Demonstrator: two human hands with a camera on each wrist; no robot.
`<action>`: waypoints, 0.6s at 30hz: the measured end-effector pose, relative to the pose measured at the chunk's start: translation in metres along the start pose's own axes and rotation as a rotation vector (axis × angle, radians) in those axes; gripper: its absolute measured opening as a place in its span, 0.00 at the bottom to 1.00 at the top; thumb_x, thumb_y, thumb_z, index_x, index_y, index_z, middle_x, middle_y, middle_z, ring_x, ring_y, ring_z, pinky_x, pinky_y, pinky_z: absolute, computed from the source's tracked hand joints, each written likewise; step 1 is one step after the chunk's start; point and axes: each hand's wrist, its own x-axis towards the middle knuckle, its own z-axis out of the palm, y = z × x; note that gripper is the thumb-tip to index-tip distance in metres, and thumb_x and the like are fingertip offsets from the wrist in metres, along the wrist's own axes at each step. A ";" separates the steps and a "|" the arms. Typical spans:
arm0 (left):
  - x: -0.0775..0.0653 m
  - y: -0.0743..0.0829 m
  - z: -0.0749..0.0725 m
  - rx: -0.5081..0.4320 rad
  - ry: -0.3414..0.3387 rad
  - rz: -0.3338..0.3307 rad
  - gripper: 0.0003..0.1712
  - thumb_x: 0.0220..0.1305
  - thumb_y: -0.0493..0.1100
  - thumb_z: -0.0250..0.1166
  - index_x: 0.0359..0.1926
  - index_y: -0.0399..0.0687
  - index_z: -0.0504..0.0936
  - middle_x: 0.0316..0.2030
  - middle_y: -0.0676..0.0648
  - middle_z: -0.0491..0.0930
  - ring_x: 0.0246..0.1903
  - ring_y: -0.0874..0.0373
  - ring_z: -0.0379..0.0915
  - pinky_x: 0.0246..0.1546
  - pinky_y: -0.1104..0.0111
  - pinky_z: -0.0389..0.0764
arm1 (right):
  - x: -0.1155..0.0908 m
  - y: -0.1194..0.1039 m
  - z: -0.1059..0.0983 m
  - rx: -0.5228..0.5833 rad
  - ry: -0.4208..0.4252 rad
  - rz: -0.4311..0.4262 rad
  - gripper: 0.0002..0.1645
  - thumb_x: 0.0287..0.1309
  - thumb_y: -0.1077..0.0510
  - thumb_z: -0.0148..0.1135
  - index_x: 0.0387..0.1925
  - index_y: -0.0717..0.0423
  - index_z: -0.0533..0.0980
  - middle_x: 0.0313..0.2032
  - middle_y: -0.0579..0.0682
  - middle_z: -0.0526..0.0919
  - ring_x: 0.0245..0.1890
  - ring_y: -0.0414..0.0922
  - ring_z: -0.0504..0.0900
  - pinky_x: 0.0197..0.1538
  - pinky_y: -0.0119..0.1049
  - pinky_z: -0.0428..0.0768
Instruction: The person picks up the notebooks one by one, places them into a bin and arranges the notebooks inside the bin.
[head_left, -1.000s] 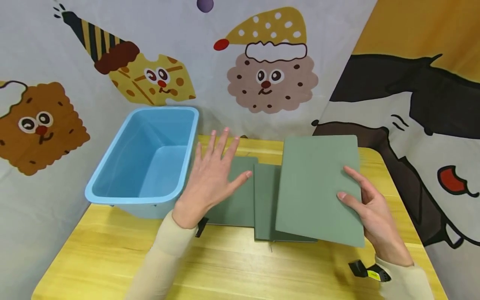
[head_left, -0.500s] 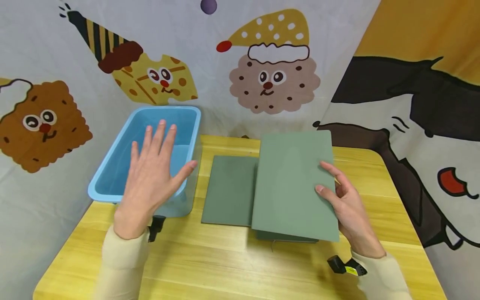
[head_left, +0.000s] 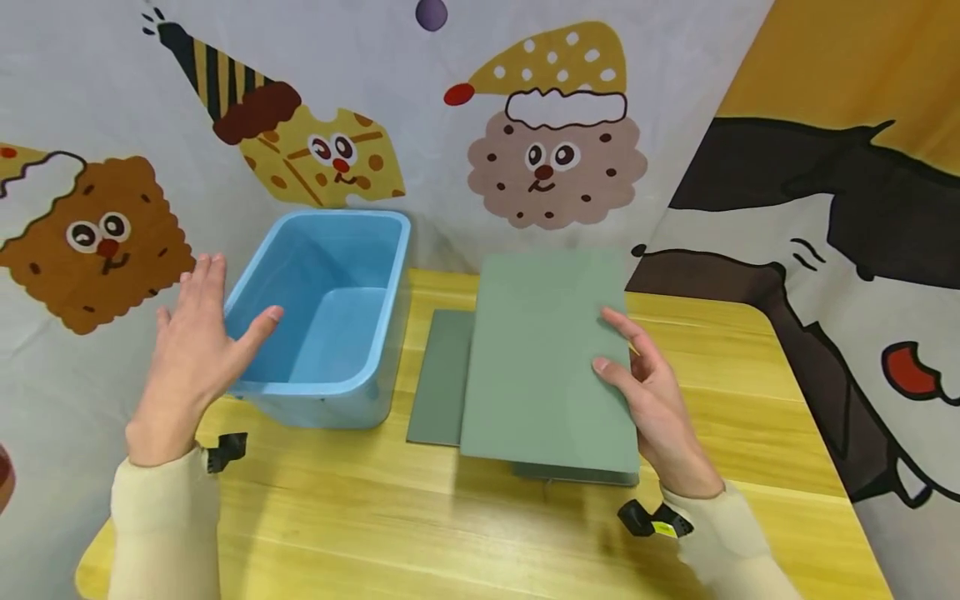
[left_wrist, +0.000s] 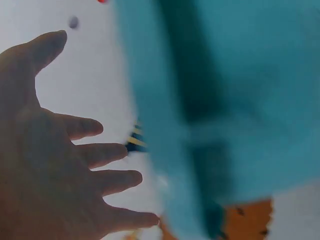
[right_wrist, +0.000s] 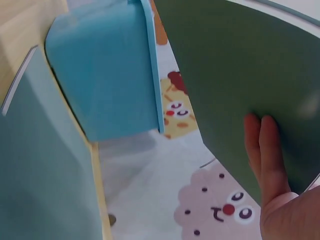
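My right hand (head_left: 663, 408) grips a grey-green notebook (head_left: 543, 358) by its right edge, thumb on the cover and fingers underneath. In the right wrist view, two fingers (right_wrist: 267, 150) lie against the dark underside of this notebook (right_wrist: 235, 65). Below it on the table, a second green notebook (head_left: 435, 387) shows at the left, and the front edge of a third notebook (head_left: 577, 475) peeks out. My left hand (head_left: 191, 342) is spread with straight fingers at the left rim of a blue plastic bin (head_left: 303, 388), holding nothing.
The bin stands at the back left of the wooden table (head_left: 420, 533), its inside visible with nothing in it. A cloth backdrop (head_left: 435, 108) with cartoon figures hangs right behind the table. Dark straps with small devices sit on both wrists.
My left hand has swept left from over the notebooks, across the bin, to its left side. My right hand has carried the held notebook left, over those on the table.
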 end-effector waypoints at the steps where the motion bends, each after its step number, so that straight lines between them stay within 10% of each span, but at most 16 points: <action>1: 0.002 -0.006 0.000 -0.027 -0.018 -0.012 0.55 0.75 0.67 0.53 0.84 0.45 0.35 0.82 0.39 0.31 0.79 0.31 0.28 0.69 0.26 0.34 | 0.001 -0.001 0.003 0.009 -0.002 -0.002 0.36 0.74 0.62 0.60 0.78 0.43 0.63 0.63 0.55 0.73 0.45 0.45 0.86 0.41 0.40 0.88; 5: 0.004 -0.028 0.005 -0.108 -0.092 -0.052 0.52 0.77 0.65 0.51 0.84 0.50 0.33 0.82 0.41 0.27 0.79 0.30 0.28 0.69 0.26 0.39 | 0.005 -0.002 0.013 -0.013 -0.017 -0.034 0.35 0.73 0.63 0.59 0.77 0.46 0.65 0.70 0.52 0.68 0.59 0.42 0.80 0.55 0.35 0.82; 10: 0.008 -0.046 0.018 -0.088 -0.146 -0.073 0.52 0.79 0.65 0.48 0.83 0.41 0.33 0.80 0.32 0.25 0.77 0.25 0.22 0.65 0.22 0.39 | 0.011 -0.002 0.022 -0.087 -0.008 -0.089 0.33 0.71 0.65 0.59 0.75 0.51 0.68 0.78 0.42 0.60 0.79 0.35 0.45 0.78 0.40 0.45; 18: 0.008 -0.052 0.025 -0.051 -0.178 -0.101 0.54 0.78 0.65 0.48 0.81 0.33 0.32 0.79 0.25 0.30 0.76 0.25 0.17 0.65 0.22 0.37 | 0.015 -0.005 0.029 -0.060 -0.026 -0.065 0.35 0.70 0.66 0.58 0.75 0.47 0.68 0.77 0.39 0.61 0.78 0.41 0.52 0.74 0.45 0.54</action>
